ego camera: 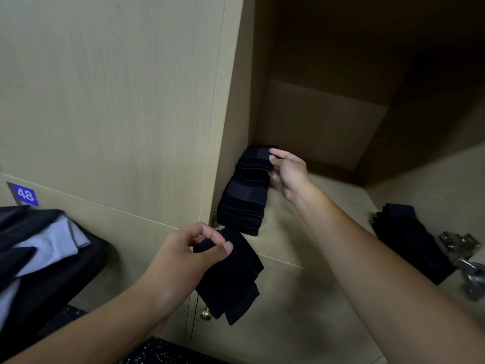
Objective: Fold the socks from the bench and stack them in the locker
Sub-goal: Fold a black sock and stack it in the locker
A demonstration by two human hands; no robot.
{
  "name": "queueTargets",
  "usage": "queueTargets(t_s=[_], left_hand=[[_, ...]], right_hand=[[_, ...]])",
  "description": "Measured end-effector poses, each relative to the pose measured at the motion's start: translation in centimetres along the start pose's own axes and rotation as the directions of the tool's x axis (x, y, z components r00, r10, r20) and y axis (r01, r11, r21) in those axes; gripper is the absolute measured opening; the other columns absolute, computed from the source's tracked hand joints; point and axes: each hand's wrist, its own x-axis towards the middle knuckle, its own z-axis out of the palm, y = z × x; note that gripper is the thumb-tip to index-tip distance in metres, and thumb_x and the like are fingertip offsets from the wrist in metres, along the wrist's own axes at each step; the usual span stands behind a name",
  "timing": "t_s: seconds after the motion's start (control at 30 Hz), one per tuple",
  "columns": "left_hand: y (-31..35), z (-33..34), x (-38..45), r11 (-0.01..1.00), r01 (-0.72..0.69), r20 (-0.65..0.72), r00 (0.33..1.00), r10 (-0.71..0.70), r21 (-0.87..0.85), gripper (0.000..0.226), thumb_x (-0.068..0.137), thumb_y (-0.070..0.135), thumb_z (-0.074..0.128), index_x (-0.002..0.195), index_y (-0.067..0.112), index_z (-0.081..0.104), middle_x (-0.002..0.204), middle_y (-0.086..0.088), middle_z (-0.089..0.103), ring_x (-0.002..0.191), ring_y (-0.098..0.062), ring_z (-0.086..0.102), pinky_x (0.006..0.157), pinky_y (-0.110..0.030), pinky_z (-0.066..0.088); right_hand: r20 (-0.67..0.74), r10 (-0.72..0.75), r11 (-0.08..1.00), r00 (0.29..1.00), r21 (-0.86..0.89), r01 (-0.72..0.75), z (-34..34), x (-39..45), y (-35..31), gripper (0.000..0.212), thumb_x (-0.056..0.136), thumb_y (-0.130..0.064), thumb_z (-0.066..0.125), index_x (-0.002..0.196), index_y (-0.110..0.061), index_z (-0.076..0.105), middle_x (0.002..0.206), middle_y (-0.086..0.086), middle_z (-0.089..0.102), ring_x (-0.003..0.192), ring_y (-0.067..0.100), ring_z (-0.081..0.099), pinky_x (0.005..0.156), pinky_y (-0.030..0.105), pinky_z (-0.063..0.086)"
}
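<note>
A: Why's the right hand (287,172) up at the stack (246,190) in the locker (328,122)?
B: Fingertips steady its top, I'd guess; the left hand (189,248), its grip pinched on a folded sock (231,277), waits just below

head cam | looks forward and down | close to open locker (328,206) shelf | single view

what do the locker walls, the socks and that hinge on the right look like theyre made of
Locker walls: probably wood-look laminate board, matte beige with faint straight grain lines.
Socks: the stack and the folded one held in the left hand look like soft, dark knit fabric, drooping limply, with ribbed cuff bands.
Hinge: metal, judging by its shiny silver reflections.
</note>
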Motion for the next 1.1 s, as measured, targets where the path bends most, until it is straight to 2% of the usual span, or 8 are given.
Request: queueTargets(t_s=[0.1, 0.33, 0.47, 0.6, 0.77, 0.87, 1.0, 1.1], left_hand=[[-0.1, -0.6, 0.1, 1.0, 0.004, -0.002, 1.0, -0.004, 0.028, 0.011, 0.086, 0.019, 0.079, 0.088, 0.01, 0.073, 0.094, -0.015, 0.071, 0.071, -0.018, 0.074, 0.057, -0.019, 0.054], [-0.4, -1.5, 0.5, 0.999, 0.014, 0.003, 1.0, -0.014, 0.039, 0.009, 0.084, 0.022, 0.08, 0.082, 0.016, 0.074, 0.092, -0.015, 0.073, 0.073, -0.022, 0.075, 0.06, -0.023, 0.056], [-0.4, -1.5, 0.5, 0.999, 0.013, 0.023, 1.0, -0.013, 0.038, 0.008, 0.085, 0.021, 0.08, 0.081, 0.017, 0.074, 0.091, -0.012, 0.074, 0.076, -0.023, 0.076, 0.063, -0.026, 0.058], [-0.3, -1.8, 0.4, 0.999, 0.011, 0.038, 0.999, -0.012, 0.034, 0.007, 0.085, 0.021, 0.079, 0.083, 0.017, 0.074, 0.093, -0.012, 0.074, 0.081, -0.027, 0.076, 0.071, -0.033, 0.062], [-0.1, -2.4, 0.5, 0.998, 0.03, 0.05, 0.998, -0.028, -0.048, 0.003, 0.091, 0.011, 0.072, 0.089, 0.013, 0.071, 0.103, -0.02, 0.072, 0.089, -0.032, 0.074, 0.072, -0.035, 0.06], [0.0, -2.7, 0.6, 0.984, 0.044, 0.053, 0.998, -0.035, -0.172, 0.017, 0.092, 0.004, 0.069, 0.102, 0.016, 0.063, 0.107, -0.021, 0.071, 0.087, -0.028, 0.074, 0.068, -0.032, 0.058], [0.0, -3.1, 0.5, 0.965, 0.049, 0.055, 0.998, -0.036, -0.258, 0.038, 0.09, 0.002, 0.071, 0.122, 0.02, 0.059, 0.112, -0.018, 0.073, 0.091, -0.029, 0.075, 0.07, -0.034, 0.06], [0.0, -3.5, 0.3, 0.964, 0.045, 0.097, 0.995, -0.02, -0.262, 0.038, 0.09, 0.005, 0.072, 0.125, 0.017, 0.063, 0.114, -0.015, 0.074, 0.099, -0.028, 0.075, 0.077, -0.035, 0.06]], right_hand=[[0.0, -0.039, 0.986, 0.999, -0.165, 0.039, -0.1, 0.8, 0.4, 0.028, 0.1, -0.002, 0.058, 0.125, -0.009, 0.07, 0.097, 0.001, 0.071, 0.071, 0.008, 0.059, 0.052, 0.014, 0.045], [0.043, -0.119, 0.934, 0.992, -0.334, 0.126, -0.6, 1.7, 1.5, 0.025, 0.101, -0.009, 0.06, 0.124, -0.01, 0.07, 0.112, 0.001, 0.069, 0.088, 0.003, 0.061, 0.072, 0.01, 0.049], [0.088, -0.202, 0.827, 0.975, -0.518, 0.218, -0.9, 2.5, 2.0, 0.015, 0.099, -0.02, 0.064, 0.11, -0.022, 0.073, 0.112, 0.002, 0.073, 0.108, 0.019, 0.065, 0.103, 0.035, 0.052], [0.158, -0.234, 0.696, 0.959, -0.662, 0.279, -1.4, 2.3, 2.6, 0.018, 0.098, -0.026, 0.064, 0.113, -0.022, 0.073, 0.087, -0.006, 0.066, 0.097, 0.02, 0.064, 0.09, 0.03, 0.05], [0.11, -0.279, 0.703, 0.954, -0.653, 0.281, -2.0, 1.8, 2.7, 0.012, 0.093, -0.033, 0.066, 0.106, -0.034, 0.067, 0.101, -0.002, 0.074, 0.098, 0.021, 0.07, 0.096, 0.043, 0.056], [0.084, -0.374, 0.699, 0.924, -0.629, 0.34, -2.3, -0.3, 1.9, 0.013, 0.098, -0.027, 0.064, 0.11, -0.027, 0.067, 0.08, -0.004, 0.067, 0.083, 0.012, 0.068, 0.086, 0.031, 0.056], [0.121, -0.445, 0.697, 0.887, -0.576, 0.428, -2.2, -5.1, 0.2, 0.011, 0.099, -0.017, 0.06, 0.101, -0.017, 0.072, 0.058, -0.012, 0.052, 0.052, -0.002, 0.049, 0.06, 0.016, 0.041], [0.238, -0.414, 0.68, 0.879, -0.561, 0.472, -1.7, -10.1, -0.8, 0.019, 0.101, -0.02, 0.059, 0.091, -0.015, 0.074, 0.061, -0.004, 0.057, 0.055, 0.001, 0.049, 0.063, 0.018, 0.042]])
